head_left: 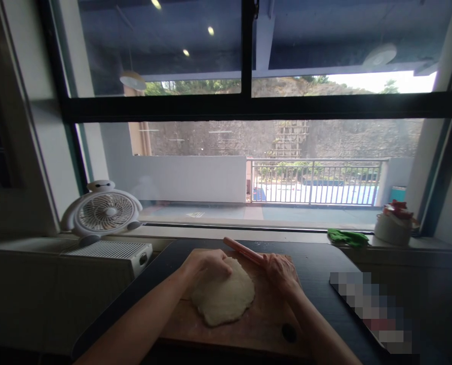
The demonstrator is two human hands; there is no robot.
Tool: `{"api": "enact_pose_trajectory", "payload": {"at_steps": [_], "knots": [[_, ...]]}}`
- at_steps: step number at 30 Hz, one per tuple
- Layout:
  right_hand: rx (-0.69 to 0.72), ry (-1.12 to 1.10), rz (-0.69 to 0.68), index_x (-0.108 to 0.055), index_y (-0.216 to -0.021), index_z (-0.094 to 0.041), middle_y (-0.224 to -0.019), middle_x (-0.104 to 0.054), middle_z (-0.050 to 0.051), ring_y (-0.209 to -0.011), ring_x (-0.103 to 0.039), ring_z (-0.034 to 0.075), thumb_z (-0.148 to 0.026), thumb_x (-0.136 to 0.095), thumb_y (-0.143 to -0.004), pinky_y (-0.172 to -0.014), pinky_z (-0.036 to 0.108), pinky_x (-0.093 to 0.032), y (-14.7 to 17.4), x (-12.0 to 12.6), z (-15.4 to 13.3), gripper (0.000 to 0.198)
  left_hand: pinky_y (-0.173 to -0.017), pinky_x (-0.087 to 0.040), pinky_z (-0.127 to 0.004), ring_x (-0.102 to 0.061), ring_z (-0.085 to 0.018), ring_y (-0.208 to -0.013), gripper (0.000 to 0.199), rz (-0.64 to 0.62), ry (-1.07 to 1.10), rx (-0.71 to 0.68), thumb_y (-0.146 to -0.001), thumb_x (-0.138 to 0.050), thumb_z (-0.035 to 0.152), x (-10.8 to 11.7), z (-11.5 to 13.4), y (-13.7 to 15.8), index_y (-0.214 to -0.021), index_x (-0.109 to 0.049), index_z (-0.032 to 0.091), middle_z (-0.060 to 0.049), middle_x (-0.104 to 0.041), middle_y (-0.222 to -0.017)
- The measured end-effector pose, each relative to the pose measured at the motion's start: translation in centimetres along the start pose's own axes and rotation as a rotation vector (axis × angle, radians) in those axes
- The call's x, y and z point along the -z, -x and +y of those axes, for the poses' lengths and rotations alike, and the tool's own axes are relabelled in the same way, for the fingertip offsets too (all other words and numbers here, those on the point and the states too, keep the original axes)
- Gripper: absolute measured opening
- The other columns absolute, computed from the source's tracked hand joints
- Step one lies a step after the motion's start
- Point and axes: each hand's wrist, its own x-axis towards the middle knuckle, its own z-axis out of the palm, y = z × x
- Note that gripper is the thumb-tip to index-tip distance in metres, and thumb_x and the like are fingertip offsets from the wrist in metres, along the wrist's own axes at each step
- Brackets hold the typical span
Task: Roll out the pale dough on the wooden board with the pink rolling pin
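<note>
- Cream dough (pixel 224 296), flattened into a rough, uneven round, lies on a wooden board (pixel 266 322) on the dark surface (pixel 317 261).
- Left hand (pixel 208 263) at the dough's far left edge: fingers bent and close together, thumb laid on top of the dough. Fingertips hidden; cannot tell whether they pinch the edge.
- Right hand (pixel 281 271) closed round the near end of a pinkish pin (pixel 243 250), beside the board's far right corner. Pin slants away to the left, its far end free, just beyond the dough.
- Flat item (pixel 374 312) at right of the surface: pixelated, markings unreadable.
- By the window: white fan (pixel 110 212) with a round, two-eyed head, left; green cloth (pixel 347 237) beside a white pot (pixel 392 229), right.
</note>
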Motion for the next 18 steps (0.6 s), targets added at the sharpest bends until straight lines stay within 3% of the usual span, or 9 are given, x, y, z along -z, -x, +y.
{"api": "enact_pose_trajectory", "payload": {"at_steps": [2,5,10,18], "knots": [[0.011,0.004,0.004,-0.057,-0.116,-0.032,-0.081,-0.067,0.002,-0.082,-0.06,0.018,-0.045,-0.035,-0.091,-0.079,0.03,-0.038,0.3,0.4,-0.3,0.036,-0.061,-0.046,-0.027,-0.062,-0.023,-0.077,0.038,-0.107,0.062,-0.099,-0.06,-0.067,0.041,0.7,0.4,0.8,-0.088,-0.069,0.016,-0.004,-0.068,-0.085],[0.049,-0.01,-0.01,-0.051,-0.123,-0.035,-0.082,-0.067,0.0,-0.08,-0.06,0.016,-0.045,-0.035,-0.091,-0.076,0.028,-0.038,0.8,1.1,-0.5,0.037,-0.061,-0.044,-0.024,-0.06,-0.02,-0.075,0.037,-0.109,0.11,-0.199,-0.064,-0.064,0.042,1.3,1.0,1.8,-0.088,-0.069,0.015,-0.004,-0.067,-0.084],[0.099,-0.053,-0.01,-0.044,-0.128,-0.04,-0.077,-0.065,-0.003,-0.077,-0.06,0.016,-0.045,-0.037,-0.09,-0.075,0.026,-0.039,1.2,1.5,-0.3,0.04,-0.05,-0.038,-0.02,-0.054,-0.013,-0.058,0.027,-0.064,0.208,-0.198,-0.067,-0.062,0.041,1.4,1.6,3.1,-0.072,-0.066,0.014,-0.001,-0.061,-0.067],[-0.031,-0.037,0.02,-0.062,-0.104,-0.028,-0.084,-0.066,0.004,-0.086,-0.059,0.018,-0.043,-0.031,-0.093,-0.079,0.03,-0.038,-0.5,-1.5,0.9,0.036,-0.046,-0.031,-0.02,-0.047,-0.01,-0.051,0.03,0.133,0.387,-0.239,-0.071,-0.061,0.041,1.6,2.3,5.7,-0.069,-0.065,0.011,0.001,-0.056,-0.059]]}}
